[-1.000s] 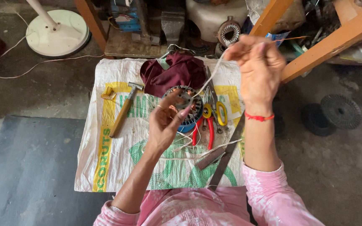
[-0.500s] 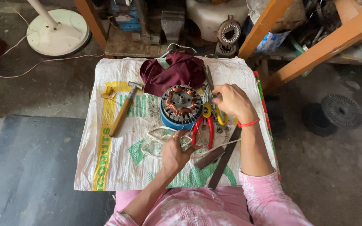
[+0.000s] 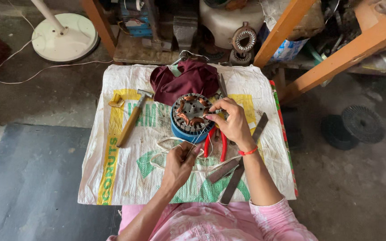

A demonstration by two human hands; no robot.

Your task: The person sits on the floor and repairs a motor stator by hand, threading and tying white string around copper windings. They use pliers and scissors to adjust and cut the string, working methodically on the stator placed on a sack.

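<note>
Left hand [image 3: 180, 161]: nearest to the body; grip closed on the white cord [image 3: 170, 147], pinched between thumb and fingertips.
Cord position: loose loops on the woven sack [image 3: 112, 178] covering the tabletop; one strand rising taut toward the stator.
Right hand [image 3: 229, 119]: grip closed, fingertips pressed on the near-right rim of the stator; whether pinching the strand there cannot be told.
Stator [image 3: 191, 115]: round, copper coils on top, blue casing; centre of the sack, just beyond the red-handled pliers [image 3: 215, 145].
Stator axis: vertical, coil face up, bore toward the camera.
Cord axis: near-left to far-right, left hand to stator.
Risk, snagging: loose loops likely to tangle or catch on the pliers.
Risk, winding damage: excess pull likely to cut into coil insulation or tip the stator.
Far items: hammer [image 3: 132, 118], maroon cloth [image 3: 185, 80].
</note>
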